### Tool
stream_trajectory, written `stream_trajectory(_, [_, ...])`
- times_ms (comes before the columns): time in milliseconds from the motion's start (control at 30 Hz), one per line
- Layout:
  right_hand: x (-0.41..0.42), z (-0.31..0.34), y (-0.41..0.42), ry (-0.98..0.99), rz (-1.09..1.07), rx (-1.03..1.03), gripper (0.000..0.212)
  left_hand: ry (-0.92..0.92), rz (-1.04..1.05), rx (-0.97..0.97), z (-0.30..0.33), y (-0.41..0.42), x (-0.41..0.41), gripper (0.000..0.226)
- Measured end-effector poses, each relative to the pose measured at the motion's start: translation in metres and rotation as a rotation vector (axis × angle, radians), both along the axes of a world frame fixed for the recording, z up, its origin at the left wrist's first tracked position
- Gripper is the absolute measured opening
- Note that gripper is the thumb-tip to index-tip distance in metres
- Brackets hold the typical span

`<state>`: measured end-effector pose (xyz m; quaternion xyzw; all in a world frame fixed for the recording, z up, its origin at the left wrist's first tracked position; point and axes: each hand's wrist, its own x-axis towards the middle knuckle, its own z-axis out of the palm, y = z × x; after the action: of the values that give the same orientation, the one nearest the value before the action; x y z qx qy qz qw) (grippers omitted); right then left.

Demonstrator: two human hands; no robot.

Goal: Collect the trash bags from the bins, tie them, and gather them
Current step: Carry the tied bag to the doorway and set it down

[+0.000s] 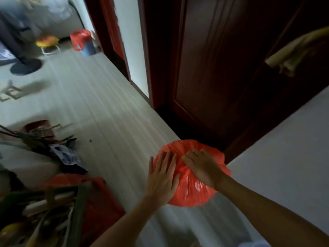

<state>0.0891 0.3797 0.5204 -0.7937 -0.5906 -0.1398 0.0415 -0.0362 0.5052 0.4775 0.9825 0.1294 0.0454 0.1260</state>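
Down at the lower left, a heap of gathered rubbish sits beside a red bag (99, 198) on the floor (106, 107), well apart from where the work is happening. Far back, another red-lined bin (83, 42) waits by the doorway, untouched as far as I can tell.

The left hand (162, 177) lies flat against the left flank of the orange-red trash bag (190, 186), its fingers (167, 157) straight and slightly spread, pressing rather than gripping. The bag sits low near the floor, just in front of the dark wooden door (213, 68), and bulges roundly between the two hands.

The right hand (201, 163) is on top of the bag, nearer its gathered mouth, its fingers curled into the bunched plastic where the creases run together. So the neck lies directly under the right fingers and just right of the left fingertips. I judge the tying turns on this: the left hand must come across to the neck, since the right already holds it.
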Motion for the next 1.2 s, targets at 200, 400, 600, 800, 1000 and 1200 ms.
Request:
stream_trajectory(200, [0.076, 0.065, 0.114, -0.093, 0.104, 0.154, 0.026, -0.061, 0.103, -0.001, 0.067, 0.102, 0.073, 0.057])
stream_trajectory(400, [0.145, 0.099, 0.252, -0.029, 0.267, 0.245, 0.016, -0.044, 0.207, -0.025, 0.111, 0.216, 0.126, 0.075])
stream_trajectory(600, [0.193, 0.103, 0.409, 0.057, 0.456, 0.284, 0.029, -0.019, 0.397, -0.027, 0.114, 0.35, 0.155, 0.074])
stream_trajectory(800, [0.229, 0.095, 0.614, 0.09, 0.586, 0.271, 0.017, -0.059, 0.504, -0.085, 0.109, 0.538, 0.186, 0.089])
stream_trajectory(1000, [0.265, 0.107, 0.807, 0.151, 0.615, 0.269, 0.016, -0.054, 0.536, -0.054, 0.132, 0.731, 0.218, 0.081])
stream_trajectory(1200, [0.299, 0.11, 0.991, 0.144, 0.677, 0.253, 0.026, -0.101, 0.651, -0.062, 0.135, 0.89, 0.254, 0.068])
